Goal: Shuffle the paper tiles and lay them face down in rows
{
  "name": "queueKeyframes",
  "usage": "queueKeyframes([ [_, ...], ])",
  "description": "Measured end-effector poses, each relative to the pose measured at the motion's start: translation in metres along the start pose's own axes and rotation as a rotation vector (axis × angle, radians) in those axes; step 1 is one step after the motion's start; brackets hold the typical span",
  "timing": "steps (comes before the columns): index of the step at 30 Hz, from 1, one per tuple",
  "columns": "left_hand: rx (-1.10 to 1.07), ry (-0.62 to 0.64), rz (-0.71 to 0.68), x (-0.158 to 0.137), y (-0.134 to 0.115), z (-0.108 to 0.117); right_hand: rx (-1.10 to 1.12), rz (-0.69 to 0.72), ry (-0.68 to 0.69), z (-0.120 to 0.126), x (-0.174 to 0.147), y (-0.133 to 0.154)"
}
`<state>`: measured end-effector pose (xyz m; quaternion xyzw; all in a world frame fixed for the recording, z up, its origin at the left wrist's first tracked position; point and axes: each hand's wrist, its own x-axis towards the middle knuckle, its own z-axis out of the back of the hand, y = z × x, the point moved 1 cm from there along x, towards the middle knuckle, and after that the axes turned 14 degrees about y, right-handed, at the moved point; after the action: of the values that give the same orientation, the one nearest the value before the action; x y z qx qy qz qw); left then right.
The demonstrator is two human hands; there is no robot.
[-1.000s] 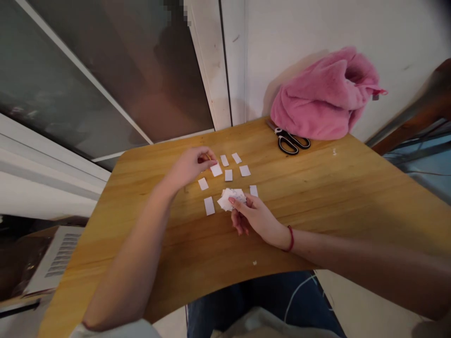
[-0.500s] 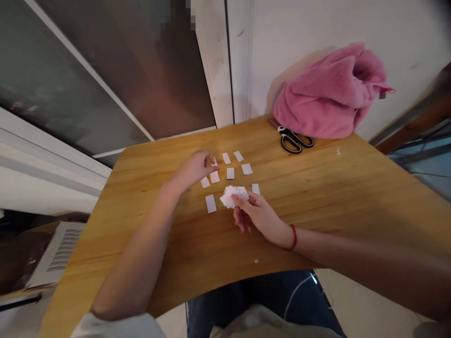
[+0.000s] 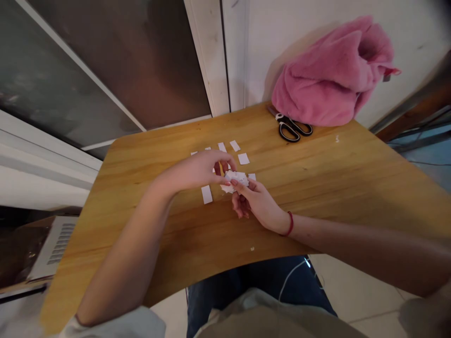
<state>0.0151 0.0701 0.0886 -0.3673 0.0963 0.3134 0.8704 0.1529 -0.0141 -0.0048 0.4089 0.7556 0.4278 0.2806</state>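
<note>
Evidently the right hand serves as the holder: its thumb presses down on a loose stack of white paper slips while the fingers curl beneath, a grip that seems meant to keep the uneven edges from sliding apart. That stack sits just above the wooden table, in front of the person and between the two hands, where both can get at it without stretching. The left hand arches in from the other side, fingers bent and thumb tip at the stack's near left edge; from where I stand I cannot tell whether it is pinching a slip or merely touching. Around them more slips lie flat and apart from one another, perhaps spaced so that each can be told from its neighbours: a near slip below the left wrist, a far slip and a middle slip beyond the stack, and others partly covered by the left hand. One side slip peeks out behind the right hand's fingers. Farther back, the black-handled scissors rest with their blades beside a pink plush bundle by the wall, well apart from the slips, which leaves the hands elbow room.
</note>
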Motion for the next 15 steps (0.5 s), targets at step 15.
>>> queueKeyframes([
  [15, 0.397, -0.157, 0.065, -0.008, -0.033, -0.009, 0.011, 0.011, -0.023, 0.002, -0.001, 0.002],
])
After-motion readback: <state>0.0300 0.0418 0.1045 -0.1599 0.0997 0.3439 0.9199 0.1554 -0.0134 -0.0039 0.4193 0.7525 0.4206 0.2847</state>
